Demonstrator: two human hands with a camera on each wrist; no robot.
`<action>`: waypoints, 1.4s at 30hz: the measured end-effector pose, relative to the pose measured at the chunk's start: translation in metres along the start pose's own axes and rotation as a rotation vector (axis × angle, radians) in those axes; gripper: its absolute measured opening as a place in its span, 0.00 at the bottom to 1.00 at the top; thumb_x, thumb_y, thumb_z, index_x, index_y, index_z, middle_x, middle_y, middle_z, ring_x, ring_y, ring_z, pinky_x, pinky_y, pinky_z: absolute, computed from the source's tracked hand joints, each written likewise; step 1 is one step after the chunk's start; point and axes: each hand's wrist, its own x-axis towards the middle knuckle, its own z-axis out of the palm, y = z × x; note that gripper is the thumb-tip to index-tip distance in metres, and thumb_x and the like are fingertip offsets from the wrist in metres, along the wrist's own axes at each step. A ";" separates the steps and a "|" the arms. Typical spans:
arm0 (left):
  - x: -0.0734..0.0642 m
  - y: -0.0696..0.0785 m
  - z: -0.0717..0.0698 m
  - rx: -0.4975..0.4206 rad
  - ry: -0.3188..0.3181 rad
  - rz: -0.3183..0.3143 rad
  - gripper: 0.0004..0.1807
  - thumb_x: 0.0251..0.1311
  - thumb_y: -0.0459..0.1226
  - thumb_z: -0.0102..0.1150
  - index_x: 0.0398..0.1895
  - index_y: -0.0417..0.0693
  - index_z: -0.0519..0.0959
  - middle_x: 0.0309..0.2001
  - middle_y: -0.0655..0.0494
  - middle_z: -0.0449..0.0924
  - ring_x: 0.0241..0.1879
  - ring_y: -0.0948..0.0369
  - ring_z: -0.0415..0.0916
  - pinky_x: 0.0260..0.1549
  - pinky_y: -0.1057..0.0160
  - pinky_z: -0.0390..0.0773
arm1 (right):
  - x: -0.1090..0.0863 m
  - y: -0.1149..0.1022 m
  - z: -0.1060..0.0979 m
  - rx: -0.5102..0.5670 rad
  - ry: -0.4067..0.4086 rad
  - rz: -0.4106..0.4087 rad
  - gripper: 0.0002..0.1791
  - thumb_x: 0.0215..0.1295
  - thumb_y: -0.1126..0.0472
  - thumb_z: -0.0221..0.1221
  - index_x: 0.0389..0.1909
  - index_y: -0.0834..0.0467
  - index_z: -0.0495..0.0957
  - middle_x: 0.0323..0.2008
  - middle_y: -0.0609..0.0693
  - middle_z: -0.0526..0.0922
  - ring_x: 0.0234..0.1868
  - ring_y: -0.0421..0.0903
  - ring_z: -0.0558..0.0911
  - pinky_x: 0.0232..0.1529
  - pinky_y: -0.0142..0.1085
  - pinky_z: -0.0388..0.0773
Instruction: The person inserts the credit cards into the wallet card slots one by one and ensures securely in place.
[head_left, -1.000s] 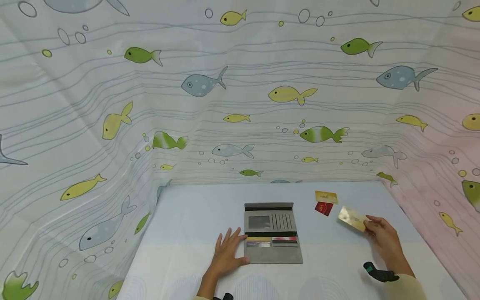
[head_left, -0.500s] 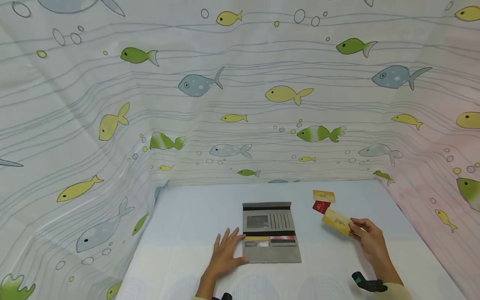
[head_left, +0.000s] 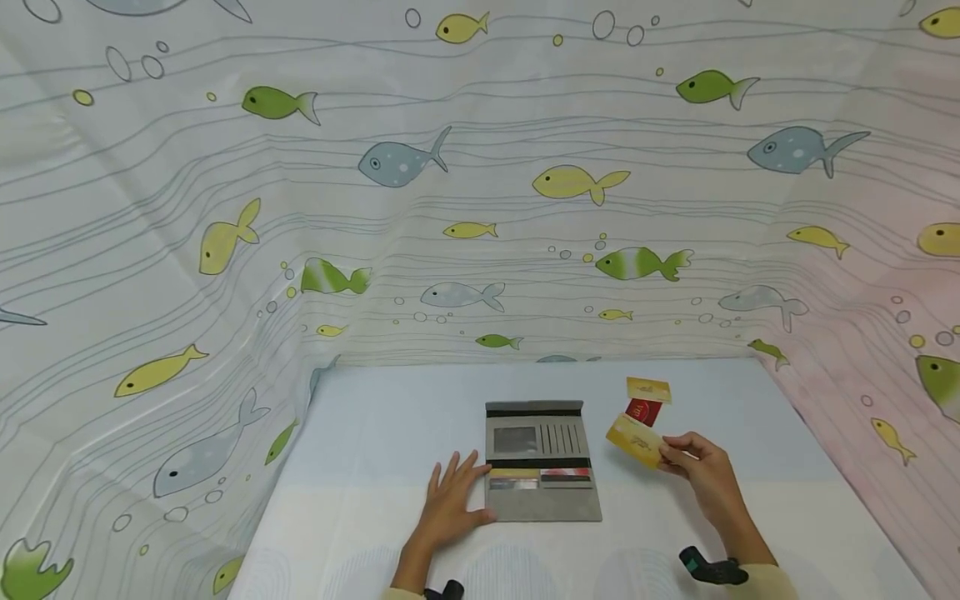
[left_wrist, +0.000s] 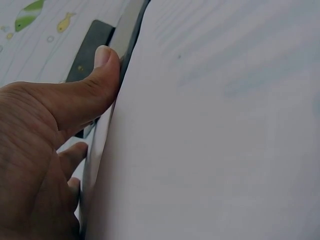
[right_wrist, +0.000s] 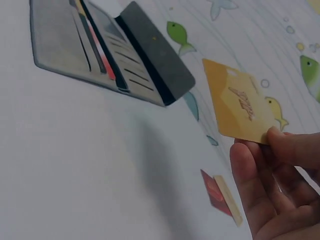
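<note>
A grey wallet (head_left: 543,504) lies unfolded on the table, with several cards tucked in its lower slots and a clear window above. Along its left edge, my left hand (head_left: 450,506) rests with fingers spread, thumb and index touching the edge. In the left wrist view the thumb (left_wrist: 102,75) overlaps the wallet's near corner. My right hand (head_left: 701,471) pinches a gold card (head_left: 634,441) by one corner, held above the table just right of the wallet. The right wrist view shows the gold card (right_wrist: 242,102) between thumb and fingers, its printed face visible.
Behind the held card, a red card (head_left: 643,411) lies on the white table (head_left: 390,433) with a yellow card (head_left: 648,389) beyond it. A fish-patterned cloth (head_left: 525,275) walls the back and both sides. Black wrist cameras (head_left: 712,571) sit on the wrists.
My right hand has carried the gold card leftward, from the right of the loose cards toward the wallet. The left hand keeps its place at the wallet's edge.
</note>
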 end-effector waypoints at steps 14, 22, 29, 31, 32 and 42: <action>0.001 0.000 0.000 0.022 0.003 -0.002 0.45 0.46 0.59 0.71 0.70 0.59 0.70 0.77 0.47 0.60 0.78 0.38 0.47 0.72 0.31 0.37 | -0.001 0.005 0.039 0.037 -0.118 0.048 0.12 0.66 0.65 0.64 0.44 0.70 0.77 0.46 0.56 0.80 0.37 0.47 0.88 0.44 0.37 0.87; -0.001 0.001 0.000 0.015 0.012 0.005 0.45 0.46 0.59 0.71 0.69 0.58 0.70 0.77 0.47 0.60 0.77 0.37 0.48 0.72 0.30 0.37 | -0.003 0.014 0.059 0.004 -0.150 0.085 0.09 0.67 0.67 0.62 0.42 0.69 0.76 0.47 0.60 0.81 0.37 0.50 0.88 0.43 0.37 0.87; -0.002 0.003 -0.002 0.001 0.009 -0.006 0.45 0.46 0.58 0.72 0.70 0.57 0.70 0.77 0.47 0.60 0.78 0.38 0.47 0.72 0.31 0.36 | -0.003 0.022 0.073 -0.010 -0.210 0.079 0.08 0.67 0.67 0.61 0.40 0.70 0.75 0.47 0.61 0.82 0.39 0.51 0.89 0.43 0.37 0.87; -0.002 0.003 -0.002 0.002 0.016 -0.002 0.44 0.46 0.57 0.72 0.69 0.57 0.71 0.76 0.46 0.60 0.77 0.37 0.48 0.72 0.30 0.37 | -0.003 0.024 0.075 -0.035 -0.228 0.070 0.08 0.67 0.67 0.61 0.40 0.70 0.75 0.45 0.60 0.83 0.38 0.50 0.88 0.42 0.36 0.87; -0.002 0.003 -0.002 0.002 0.019 0.001 0.44 0.46 0.56 0.73 0.69 0.57 0.71 0.76 0.46 0.61 0.77 0.37 0.48 0.72 0.30 0.37 | -0.003 0.025 0.076 -0.046 -0.235 0.067 0.08 0.67 0.68 0.60 0.39 0.70 0.75 0.44 0.60 0.84 0.38 0.50 0.88 0.42 0.36 0.87; -0.002 0.003 -0.001 0.025 0.006 -0.012 0.44 0.46 0.57 0.72 0.69 0.59 0.70 0.77 0.48 0.60 0.78 0.39 0.47 0.73 0.32 0.37 | -0.004 0.030 0.078 -0.116 -0.270 0.018 0.03 0.68 0.71 0.56 0.38 0.69 0.74 0.45 0.61 0.82 0.39 0.49 0.86 0.41 0.34 0.87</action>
